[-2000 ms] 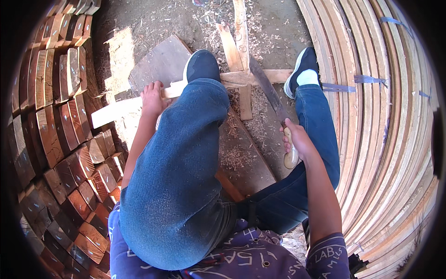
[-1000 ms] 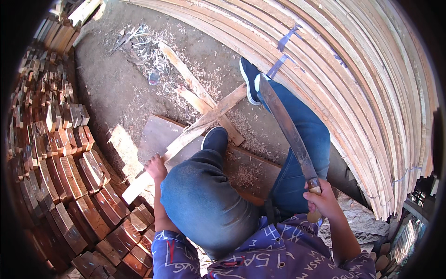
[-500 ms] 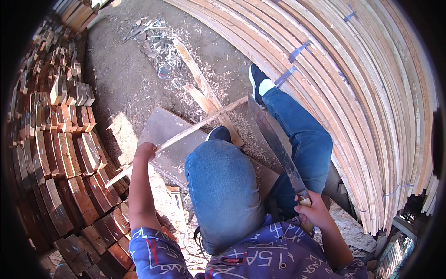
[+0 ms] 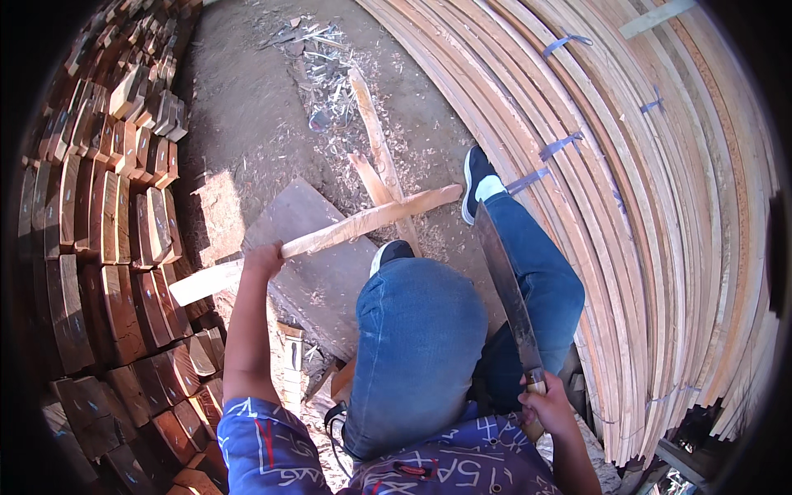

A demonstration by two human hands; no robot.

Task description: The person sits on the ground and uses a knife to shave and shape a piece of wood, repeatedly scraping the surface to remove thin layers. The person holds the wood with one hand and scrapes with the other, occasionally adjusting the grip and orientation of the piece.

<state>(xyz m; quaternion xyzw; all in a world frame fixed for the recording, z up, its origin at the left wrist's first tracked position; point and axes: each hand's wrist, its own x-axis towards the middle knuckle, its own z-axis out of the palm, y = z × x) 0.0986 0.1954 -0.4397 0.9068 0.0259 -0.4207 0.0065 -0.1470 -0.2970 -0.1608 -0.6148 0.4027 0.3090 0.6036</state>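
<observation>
My left hand (image 4: pixel 264 261) is closed around a long pale wooden slat (image 4: pixel 346 228), nearer to its left end. The slat slopes up to the right across a dark board (image 4: pixel 309 206), and its broad face shows. At its far end it passes over other pieces of wood near my shoe. My right hand (image 4: pixel 544 402) grips the handle of a machete (image 4: pixel 507 285). The dark blade points up and away, over my right leg, its tip close to my right shoe and apart from the slat.
Stacked cut timber blocks (image 4: pixel 115 247) rise along the left. Long bundled strips of wood (image 4: pixel 594 206), bound with blue ties, fill the right side. Beyond the board, two rough wood pieces (image 4: pixel 373 132) lie among shavings, with a heap of splinters (image 4: pixel 326 74) on the dirt ground.
The slat has turned in my left hand from its narrow edge to its broad face. My view has shifted, and the machete stays in my right hand.
</observation>
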